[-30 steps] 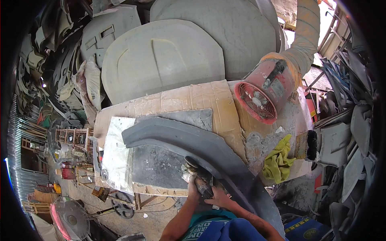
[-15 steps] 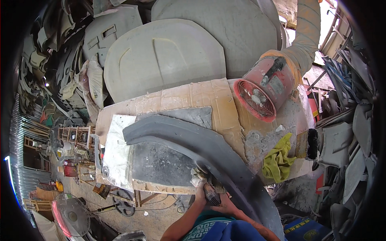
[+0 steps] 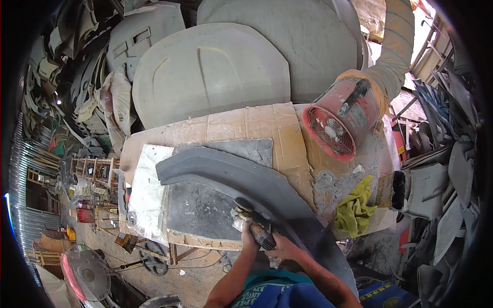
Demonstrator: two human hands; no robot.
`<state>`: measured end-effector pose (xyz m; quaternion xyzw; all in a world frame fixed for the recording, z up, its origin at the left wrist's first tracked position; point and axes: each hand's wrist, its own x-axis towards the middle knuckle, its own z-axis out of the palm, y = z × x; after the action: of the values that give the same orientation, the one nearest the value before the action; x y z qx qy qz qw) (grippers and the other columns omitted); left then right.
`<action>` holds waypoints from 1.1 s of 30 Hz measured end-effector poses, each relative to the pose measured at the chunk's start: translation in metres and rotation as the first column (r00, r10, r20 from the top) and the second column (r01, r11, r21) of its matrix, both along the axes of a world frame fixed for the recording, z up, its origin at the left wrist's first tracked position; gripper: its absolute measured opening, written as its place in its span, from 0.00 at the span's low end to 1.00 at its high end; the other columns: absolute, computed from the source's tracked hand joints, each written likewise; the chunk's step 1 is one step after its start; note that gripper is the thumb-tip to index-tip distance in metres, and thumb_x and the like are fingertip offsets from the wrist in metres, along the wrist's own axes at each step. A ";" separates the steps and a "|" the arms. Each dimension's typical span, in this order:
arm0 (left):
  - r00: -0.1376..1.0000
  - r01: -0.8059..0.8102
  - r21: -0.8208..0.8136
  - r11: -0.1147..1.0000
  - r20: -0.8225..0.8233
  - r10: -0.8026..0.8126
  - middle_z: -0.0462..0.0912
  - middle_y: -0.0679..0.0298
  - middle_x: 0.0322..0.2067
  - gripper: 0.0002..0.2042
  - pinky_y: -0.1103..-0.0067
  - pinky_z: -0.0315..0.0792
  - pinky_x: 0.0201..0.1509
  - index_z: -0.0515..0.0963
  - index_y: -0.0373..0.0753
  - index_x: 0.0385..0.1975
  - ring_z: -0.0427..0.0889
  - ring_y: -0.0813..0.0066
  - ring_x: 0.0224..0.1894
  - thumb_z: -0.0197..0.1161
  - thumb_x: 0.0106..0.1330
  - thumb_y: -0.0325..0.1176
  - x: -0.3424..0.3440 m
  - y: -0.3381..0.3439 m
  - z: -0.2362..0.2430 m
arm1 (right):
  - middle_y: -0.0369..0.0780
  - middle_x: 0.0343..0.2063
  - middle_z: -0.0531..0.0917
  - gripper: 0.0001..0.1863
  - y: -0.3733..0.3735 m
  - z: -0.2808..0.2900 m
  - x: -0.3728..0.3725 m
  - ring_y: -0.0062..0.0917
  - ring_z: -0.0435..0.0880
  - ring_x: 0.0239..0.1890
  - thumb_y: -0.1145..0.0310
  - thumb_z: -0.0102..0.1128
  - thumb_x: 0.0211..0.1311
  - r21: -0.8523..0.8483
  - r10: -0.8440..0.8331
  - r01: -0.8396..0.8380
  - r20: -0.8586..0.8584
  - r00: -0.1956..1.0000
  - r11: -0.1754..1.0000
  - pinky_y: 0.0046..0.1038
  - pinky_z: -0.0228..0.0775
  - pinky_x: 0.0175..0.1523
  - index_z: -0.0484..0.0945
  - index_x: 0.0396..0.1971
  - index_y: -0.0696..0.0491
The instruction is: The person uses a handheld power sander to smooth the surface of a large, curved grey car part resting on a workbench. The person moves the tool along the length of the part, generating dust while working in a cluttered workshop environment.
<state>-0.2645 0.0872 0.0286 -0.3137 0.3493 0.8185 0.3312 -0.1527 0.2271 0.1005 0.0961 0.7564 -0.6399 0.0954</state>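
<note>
A long curved grey panel (image 3: 241,169), shaped like a fender flare, lies across the worktable and bends toward me at the right. At its inner edge I hold an angle grinder (image 3: 264,238), its round disc at the far end tilted up. Closed around the grinder's front part is my left hand (image 3: 248,235), with whitish wrapping (image 3: 239,219) beside it. My right hand (image 3: 281,248) grips the body's rear from the right; its fingers are partly hidden. Whether the disc touches the panel, I cannot tell.
Under the panel lie a dark sheet (image 3: 200,210), a white sheet (image 3: 146,190) and cardboard (image 3: 277,128). A red blower (image 3: 344,115) with a hose and a yellow-green cloth (image 3: 356,208) sit at the right. Large pale panels (image 3: 210,72) stand behind; a fan (image 3: 87,274) is lower left.
Both hands and the grinder have moved up and to the left, away from my body. The disc now shows more clearly, tilted at the panel's inner edge. The panel stays in place.
</note>
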 end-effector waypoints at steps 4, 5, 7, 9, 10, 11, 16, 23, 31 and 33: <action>0.996 -0.079 -0.003 0.997 -0.028 0.079 0.78 0.58 0.32 0.18 0.64 0.80 0.43 0.72 0.40 0.46 0.81 0.62 0.35 0.61 0.67 0.46 -0.008 0.010 0.008 | 0.55 0.39 0.83 0.35 0.018 0.012 -0.019 0.44 0.84 0.43 0.60 0.76 0.47 0.014 0.133 -0.139 0.197 0.971 0.990 0.38 0.73 0.49 0.71 0.51 0.65; 0.995 -0.090 -0.018 0.996 -0.046 0.089 0.78 0.59 0.32 0.20 0.65 0.80 0.44 0.72 0.39 0.48 0.81 0.63 0.35 0.61 0.67 0.48 -0.008 0.010 0.005 | 0.55 0.40 0.83 0.35 0.021 0.017 -0.022 0.44 0.84 0.44 0.60 0.76 0.47 0.003 0.143 -0.146 0.196 0.970 0.989 0.38 0.73 0.49 0.72 0.50 0.65; 0.992 -0.123 -0.054 0.991 -0.016 0.122 0.78 0.58 0.32 0.20 0.65 0.79 0.44 0.72 0.39 0.48 0.81 0.63 0.35 0.61 0.66 0.48 -0.009 0.014 0.008 | 0.55 0.40 0.83 0.34 0.027 0.027 -0.029 0.44 0.84 0.44 0.60 0.76 0.47 -0.019 0.156 -0.155 0.195 0.968 0.988 0.38 0.73 0.49 0.72 0.49 0.65; 0.988 -0.150 -0.061 0.987 0.011 0.151 0.77 0.58 0.32 0.18 0.64 0.79 0.43 0.71 0.40 0.46 0.80 0.62 0.34 0.63 0.66 0.45 -0.011 0.018 0.012 | 0.55 0.40 0.83 0.34 0.036 0.038 -0.034 0.43 0.84 0.44 0.60 0.76 0.47 -0.031 0.196 -0.194 0.213 0.957 0.981 0.38 0.73 0.50 0.72 0.49 0.65; 0.986 -0.162 -0.050 0.986 0.025 0.164 0.77 0.58 0.32 0.16 0.64 0.80 0.42 0.71 0.42 0.44 0.80 0.61 0.33 0.64 0.65 0.43 -0.012 0.019 0.014 | 0.55 0.40 0.83 0.34 0.039 0.040 -0.035 0.43 0.84 0.44 0.60 0.76 0.47 -0.037 0.215 -0.212 0.222 0.951 0.977 0.38 0.73 0.50 0.72 0.49 0.65; 0.984 -0.174 -0.039 0.984 0.039 0.176 0.77 0.58 0.31 0.14 0.63 0.80 0.41 0.71 0.43 0.42 0.80 0.61 0.32 0.65 0.64 0.41 -0.012 0.020 0.017 | 0.54 0.40 0.83 0.34 0.039 0.039 -0.034 0.41 0.84 0.43 0.60 0.76 0.47 -0.020 0.201 -0.201 0.197 0.960 0.979 0.37 0.73 0.49 0.72 0.49 0.65; 0.991 -0.124 -0.037 0.992 0.037 0.125 0.77 0.58 0.31 0.14 0.65 0.80 0.40 0.71 0.43 0.43 0.80 0.61 0.32 0.65 0.64 0.40 0.000 0.020 0.011 | 0.51 0.39 0.83 0.36 0.028 0.003 -0.011 0.32 0.85 0.42 0.61 0.76 0.49 0.021 0.153 -0.156 0.108 0.982 0.988 0.34 0.78 0.40 0.71 0.54 0.63; 0.995 -0.099 -0.028 0.995 0.014 0.099 0.77 0.58 0.30 0.14 0.63 0.80 0.38 0.71 0.43 0.43 0.81 0.61 0.31 0.66 0.65 0.41 -0.003 0.013 0.016 | 0.51 0.41 0.83 0.38 0.023 0.035 -0.014 0.33 0.85 0.42 0.62 0.76 0.49 -0.181 0.110 -0.067 0.245 0.963 0.981 0.34 0.77 0.46 0.69 0.57 0.64; 0.995 -0.095 -0.014 0.995 0.034 0.096 0.78 0.58 0.31 0.13 0.64 0.80 0.39 0.73 0.41 0.42 0.82 0.61 0.32 0.65 0.65 0.40 -0.007 0.011 0.006 | 0.49 0.43 0.83 0.40 0.015 0.002 -0.011 0.28 0.83 0.42 0.64 0.75 0.51 0.002 0.079 -0.079 0.025 0.997 0.997 0.32 0.76 0.47 0.68 0.62 0.62; 0.998 -0.067 -0.032 0.997 0.019 0.068 0.78 0.59 0.31 0.13 0.65 0.80 0.40 0.73 0.40 0.42 0.82 0.62 0.33 0.64 0.66 0.40 0.003 0.010 0.000 | 0.48 0.44 0.83 0.40 0.012 0.012 0.001 0.28 0.83 0.43 0.63 0.75 0.51 -0.109 0.049 -0.036 0.118 0.992 0.993 0.31 0.76 0.48 0.67 0.63 0.61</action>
<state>-0.2614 0.0967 0.0291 -0.3386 0.3477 0.8205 0.3019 -0.1514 0.2395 0.1126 0.1131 0.7159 -0.6703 0.1593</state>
